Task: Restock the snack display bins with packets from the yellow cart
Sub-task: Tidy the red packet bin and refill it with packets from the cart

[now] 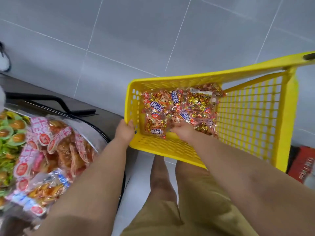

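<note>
A yellow perforated cart basket stands on the floor in front of me, right of centre. Several red and gold snack packets lie heaped in its near left part. My left hand grips the basket's near left corner rim. My right hand reaches into the basket, and its fingers curl into the packets at the heap's near edge. At the left, the display bins hold pink and red packets and green-wrapped snacks.
Grey tiled floor stretches beyond the cart. A black bracket sits on the dark display stand behind the bins. A red box lies at the right past the cart. A shoe shows at the far left. My legs are below.
</note>
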{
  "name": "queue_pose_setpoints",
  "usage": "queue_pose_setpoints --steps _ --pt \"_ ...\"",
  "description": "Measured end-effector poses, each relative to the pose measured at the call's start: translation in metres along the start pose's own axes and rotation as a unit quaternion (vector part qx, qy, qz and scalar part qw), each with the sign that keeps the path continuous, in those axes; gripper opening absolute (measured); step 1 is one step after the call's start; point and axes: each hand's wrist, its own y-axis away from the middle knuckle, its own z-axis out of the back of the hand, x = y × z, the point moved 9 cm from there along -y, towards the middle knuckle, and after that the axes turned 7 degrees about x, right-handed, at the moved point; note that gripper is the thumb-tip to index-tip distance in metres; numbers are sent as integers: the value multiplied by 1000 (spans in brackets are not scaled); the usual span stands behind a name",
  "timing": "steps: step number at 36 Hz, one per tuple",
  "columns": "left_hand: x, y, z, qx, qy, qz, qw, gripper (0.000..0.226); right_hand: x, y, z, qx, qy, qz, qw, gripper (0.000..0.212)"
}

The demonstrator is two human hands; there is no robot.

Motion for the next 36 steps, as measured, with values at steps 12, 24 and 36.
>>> queue_pose_setpoints --steps 12,24,36 --pt "6 -14 -3 -12 12 -51 999 27 18 -32 -37 -6 -33 55 998 41" --pt "-31 22 19 -72 84 -149 983 51 45 48 -3 81 -187 183 962 7" --pt "-70 37 3 135 168 -124 969 26 80 24 -9 133 -393 124 901 43"
